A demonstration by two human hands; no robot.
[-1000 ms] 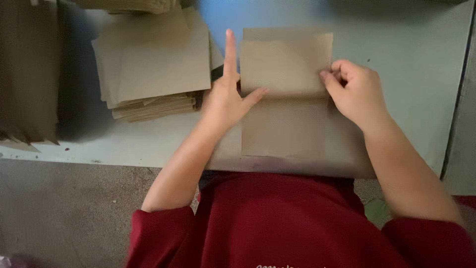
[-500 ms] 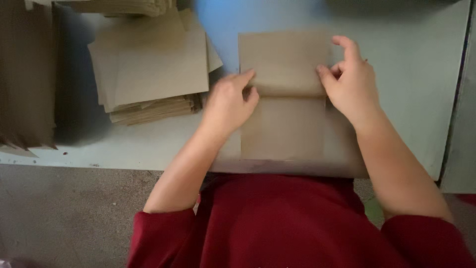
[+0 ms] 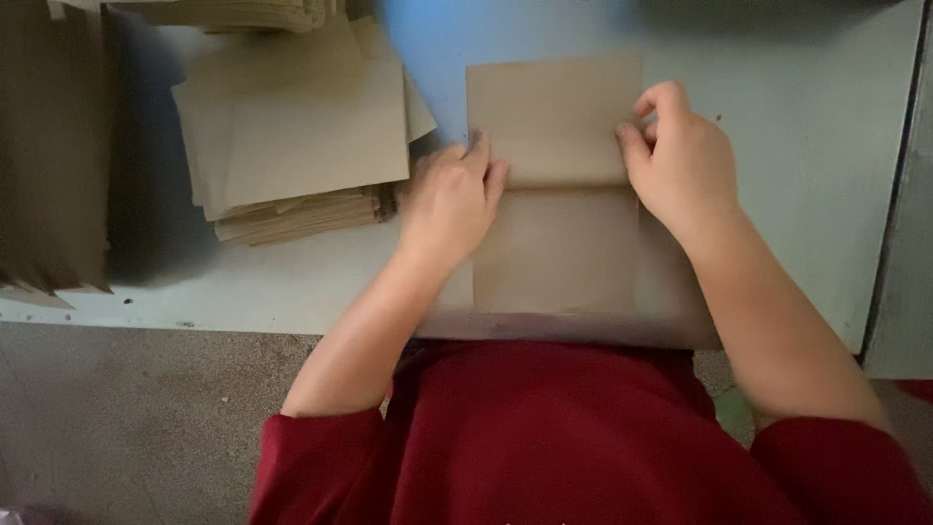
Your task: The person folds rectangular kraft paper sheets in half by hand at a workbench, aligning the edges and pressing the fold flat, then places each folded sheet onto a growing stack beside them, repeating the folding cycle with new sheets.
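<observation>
Below me, a pale table (image 3: 797, 146) fills the view; a stack of brown paper sheets (image 3: 301, 136) sits at its left; directly before me lies one folded brown paper piece (image 3: 554, 194), flat, near the front edge; my left hand (image 3: 449, 199) presses its left edge with curled fingers; my right hand (image 3: 680, 160) pinches its right edge at the fold; it looks light, thin, easily creased, best held by the edges.

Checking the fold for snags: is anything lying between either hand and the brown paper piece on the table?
Nothing visible. The left hand and right hand both rest directly on the brown paper piece at its fold line.
</observation>
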